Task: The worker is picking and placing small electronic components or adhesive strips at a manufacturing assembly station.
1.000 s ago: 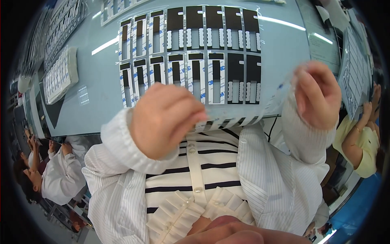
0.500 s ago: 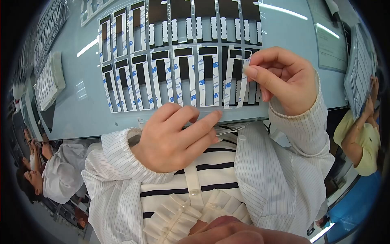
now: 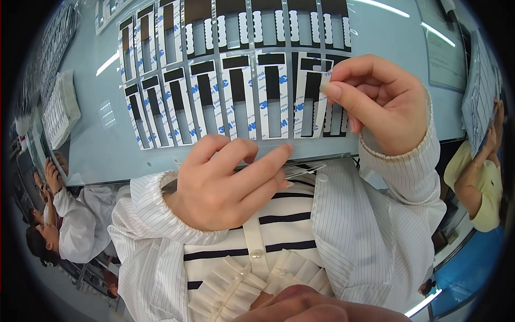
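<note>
Head view, looking down over a pale blue counter (image 3: 96, 145). Right hand (image 3: 375, 104) up near the near edge of the counter, thumb and forefinger pressed together, pinching the top corner of a white strip (image 3: 322, 99) that stands just beside the black-and-white adhesive pieces. Left hand (image 3: 225, 180) lower, at the near edge, fingers loosely spread and extended flat, tips resting on or just over the clear carrier sheet (image 3: 241, 80) (contact hard to confirm). Nothing gripped there.

Carrier sheet lying flat, two rows of narrow black-and-white pieces across it, running toward the far edge. Pinched strip sits at the right end of the near row.

Risks, as a judgement: thin strip, small pinch, so a slip or a tear at the corner likely if pulled too steeply; neighbouring pieces lifting along with it if the sheet is not held down; strip curling and sticking to a fingertip or to itself.

Around: stack of white ridged trays (image 3: 59, 110) toward the left edge of the counter, well apart. More sheets (image 3: 483, 91) at the right edge. Another person in a yellow top (image 3: 480, 182) at the far right, people in white coats (image 3: 75, 225) at lower left, all clear of the hands. Striped sleeves and the person's own front filling the lower frame, hiding the near edge of the counter in part.
</note>
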The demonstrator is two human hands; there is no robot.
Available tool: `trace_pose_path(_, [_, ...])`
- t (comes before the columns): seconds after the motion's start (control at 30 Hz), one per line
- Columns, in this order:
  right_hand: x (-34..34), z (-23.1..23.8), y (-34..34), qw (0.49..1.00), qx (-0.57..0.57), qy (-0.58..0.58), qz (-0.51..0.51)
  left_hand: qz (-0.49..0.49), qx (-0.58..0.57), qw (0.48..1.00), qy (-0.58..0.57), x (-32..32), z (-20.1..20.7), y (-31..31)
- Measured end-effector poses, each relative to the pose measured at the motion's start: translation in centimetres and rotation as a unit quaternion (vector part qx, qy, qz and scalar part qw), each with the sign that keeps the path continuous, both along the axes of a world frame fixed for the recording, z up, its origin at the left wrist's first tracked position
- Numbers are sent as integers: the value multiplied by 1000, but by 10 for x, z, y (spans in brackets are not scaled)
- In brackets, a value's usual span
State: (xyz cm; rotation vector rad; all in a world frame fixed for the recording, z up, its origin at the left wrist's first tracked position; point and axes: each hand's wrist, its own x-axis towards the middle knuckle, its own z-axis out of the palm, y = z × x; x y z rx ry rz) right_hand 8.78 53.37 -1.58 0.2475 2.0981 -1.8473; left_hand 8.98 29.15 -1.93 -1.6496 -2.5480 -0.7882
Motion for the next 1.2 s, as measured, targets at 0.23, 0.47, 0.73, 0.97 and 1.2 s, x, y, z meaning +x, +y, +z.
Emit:
trace_pose_path(0.23, [1,-2,2,1000,8,8,1,4,10,1000,13,0,-3,1])
trace_pose_path(0.47, [1,-2,1,1000,15,18,-2,11,11,1000,21,2,-2,1])
trace_pose_path(0.73, [3,-3,0,999,20,26,-5,13,8,1000,20,3,-1,1])
trace_pose_path(0.97, [4,-4,-2,998,40,45,-10,12,-18,1000,10,3,5,1])
trace_pose_path(1.2, [4,-5,-3,998,37,48,-16,12,-18,1000,12,4,5,1])
